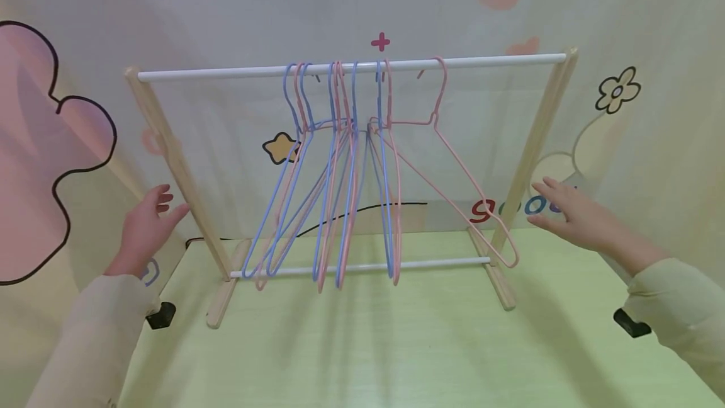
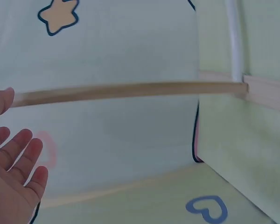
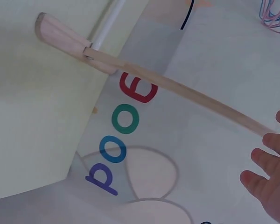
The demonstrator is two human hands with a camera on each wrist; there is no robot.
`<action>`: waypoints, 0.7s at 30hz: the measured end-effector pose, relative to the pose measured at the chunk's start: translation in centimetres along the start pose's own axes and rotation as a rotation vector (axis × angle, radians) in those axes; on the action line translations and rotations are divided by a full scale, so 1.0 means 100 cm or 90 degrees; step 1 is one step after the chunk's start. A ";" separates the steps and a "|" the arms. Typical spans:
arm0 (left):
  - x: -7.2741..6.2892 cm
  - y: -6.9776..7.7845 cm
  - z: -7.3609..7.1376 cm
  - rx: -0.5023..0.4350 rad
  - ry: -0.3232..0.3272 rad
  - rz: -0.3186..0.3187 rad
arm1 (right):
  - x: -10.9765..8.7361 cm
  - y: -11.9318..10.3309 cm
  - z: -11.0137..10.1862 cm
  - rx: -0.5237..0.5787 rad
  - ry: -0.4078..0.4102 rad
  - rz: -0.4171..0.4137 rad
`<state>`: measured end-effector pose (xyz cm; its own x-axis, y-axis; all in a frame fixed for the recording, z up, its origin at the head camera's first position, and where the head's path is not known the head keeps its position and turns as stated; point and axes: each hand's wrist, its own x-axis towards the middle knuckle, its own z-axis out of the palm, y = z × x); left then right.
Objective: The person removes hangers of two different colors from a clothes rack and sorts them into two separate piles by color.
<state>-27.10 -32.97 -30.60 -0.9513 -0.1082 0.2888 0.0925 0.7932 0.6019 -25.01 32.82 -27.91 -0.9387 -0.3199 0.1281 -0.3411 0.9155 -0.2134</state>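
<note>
A wooden rack [image 1: 535,137] with a white top rod [image 1: 221,72] stands in the middle of the head view. Several blue and pink hangers hang from the rod, bunched around its centre; one pink hanger [image 1: 470,178] hangs apart to the right, turned more face-on. My left hand [image 1: 146,222] is beside the left post [image 1: 181,172], fingers loosely bent and holding nothing; whether the thumb touches the post I cannot tell. Beyond the right post, my right hand [image 1: 574,213] is held up with fingers extended, also holding nothing. Both wrist views show loose fingers near a post.
The rack's feet [image 1: 229,288] rest on a pale green tabletop [image 1: 362,345], joined by a lower white rod [image 1: 436,264]. Behind hangs a light curtain [image 1: 238,11] printed with hearts, flowers and letters. A black clip [image 1: 162,315] sits at the left edge, another black clip [image 1: 631,323] at the right.
</note>
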 end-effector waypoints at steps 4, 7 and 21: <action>0.006 0.011 0.000 -0.044 0.037 -0.027 | 0.003 -0.014 -0.012 0.001 0.020 -0.015; 0.011 0.017 0.000 -0.055 0.058 -0.037 | 0.004 -0.023 -0.020 0.015 0.045 -0.041; 0.025 0.031 0.007 -0.064 0.156 -0.082 | 0.013 -0.061 -0.039 0.177 0.022 -0.037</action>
<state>-29.36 -30.32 -28.55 -0.8592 -0.3553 0.3683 0.0156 0.7011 0.7129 -23.95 27.78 -22.69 -0.9168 -0.3566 0.1799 -0.3988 0.7922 -0.4618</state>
